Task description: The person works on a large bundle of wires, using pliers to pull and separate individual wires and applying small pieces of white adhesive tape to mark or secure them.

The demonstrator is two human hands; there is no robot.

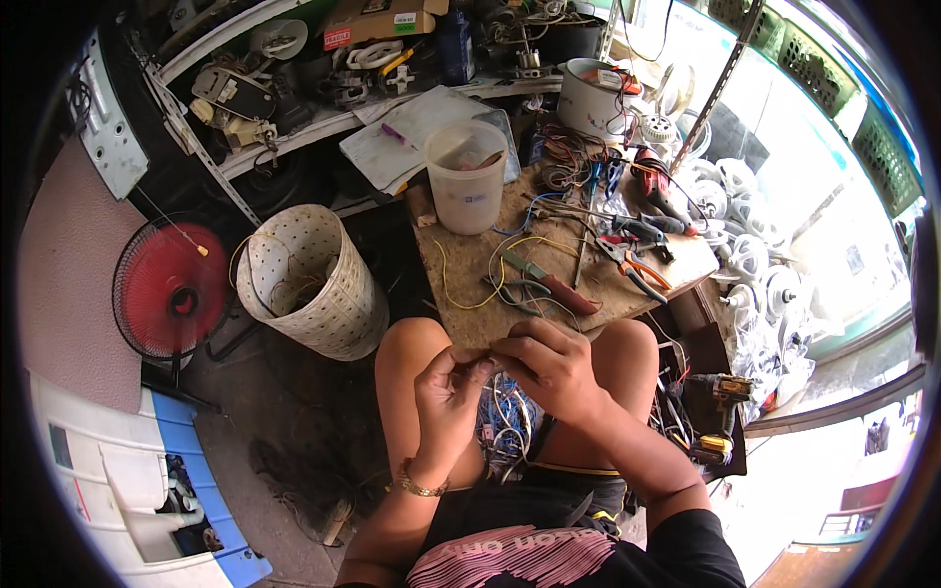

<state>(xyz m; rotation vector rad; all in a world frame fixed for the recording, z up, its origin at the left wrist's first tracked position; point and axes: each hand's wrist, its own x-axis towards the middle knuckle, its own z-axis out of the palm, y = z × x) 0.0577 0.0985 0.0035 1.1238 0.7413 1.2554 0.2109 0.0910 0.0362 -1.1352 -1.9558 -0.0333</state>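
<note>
Two hands sit together in my head view, left hand (449, 397) and right hand (554, 367), fingers pinched; on what, I cannot tell. Below, the wire bundle (506, 410) runs lengthwise toward the shirt (549, 561), neither hand clearly nearer.

Whatever lies between left grip (451, 392) and right grip (551, 363), toward six o'clock, is too small to tell. The top edge crops the cardboard box (377, 22) near twelve; glare blurs the white plastic parts (747, 257) at three.

Blown-out glare at right, curved fisheye edges, dark corners.
</note>
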